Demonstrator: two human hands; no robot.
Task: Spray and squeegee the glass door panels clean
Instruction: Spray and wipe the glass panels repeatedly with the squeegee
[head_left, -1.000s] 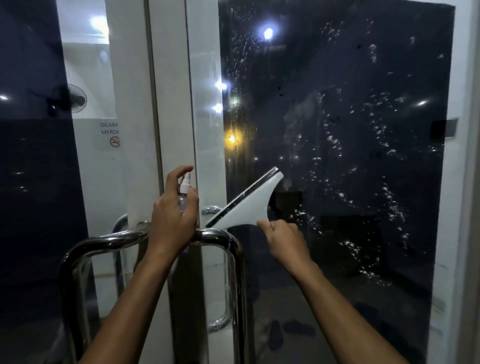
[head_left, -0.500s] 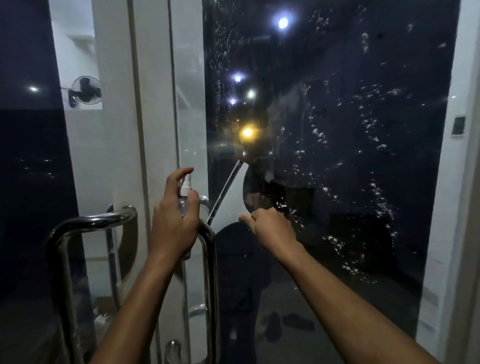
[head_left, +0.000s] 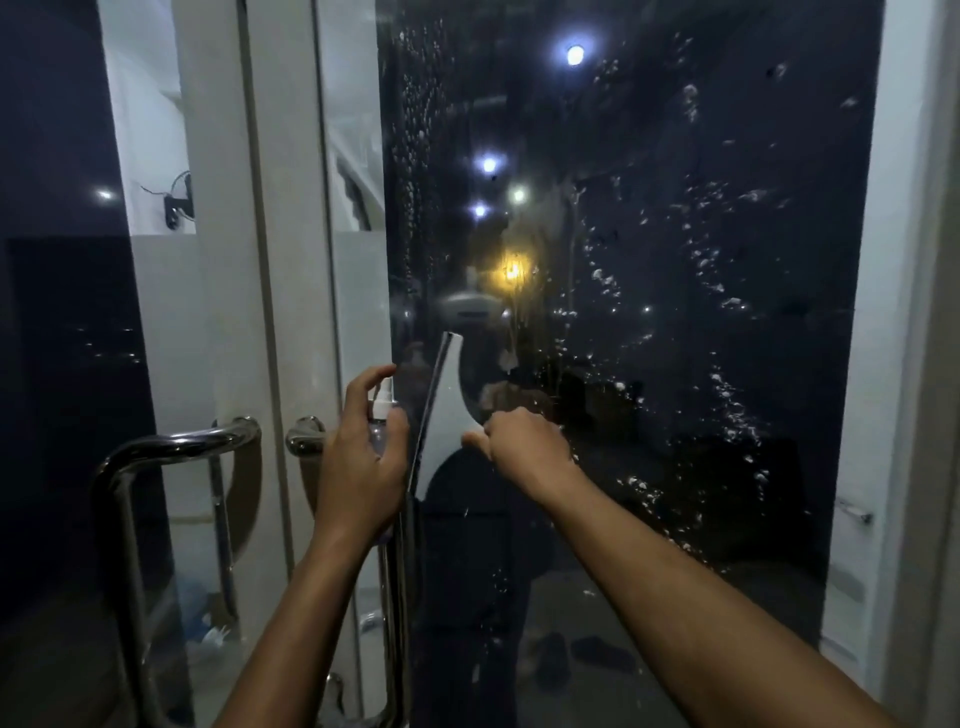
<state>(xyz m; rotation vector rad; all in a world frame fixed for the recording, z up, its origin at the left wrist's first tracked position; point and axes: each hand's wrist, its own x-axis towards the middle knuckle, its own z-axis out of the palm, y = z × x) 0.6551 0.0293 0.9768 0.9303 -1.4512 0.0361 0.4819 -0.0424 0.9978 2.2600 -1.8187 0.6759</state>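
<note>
Head view: squeegee (head_left: 441, 415) set upright at the left edge of the glass door panel (head_left: 675, 312), blade vertical, stroke pending.

Your right hand (head_left: 524, 447) is curled round the squeegee's handle, just right of the blade; your left hand (head_left: 363, 457) grips a small spray bottle (head_left: 382, 415), index finger lifted above its nozzle, just left of the squeegee and in front of the chrome door handle (head_left: 171, 452). Droplets (head_left: 727, 395) cover the panel well to the right of the squeegee, so most of the wet area remains. Judgement: press the blade flat against the glass along its full length, draw it rightward in one steady pass, overlap the next pass, and keep the bottle hand clear of the blade. No brand, label or writing can be read on the squeegee, the bottle or the panel.
</note>
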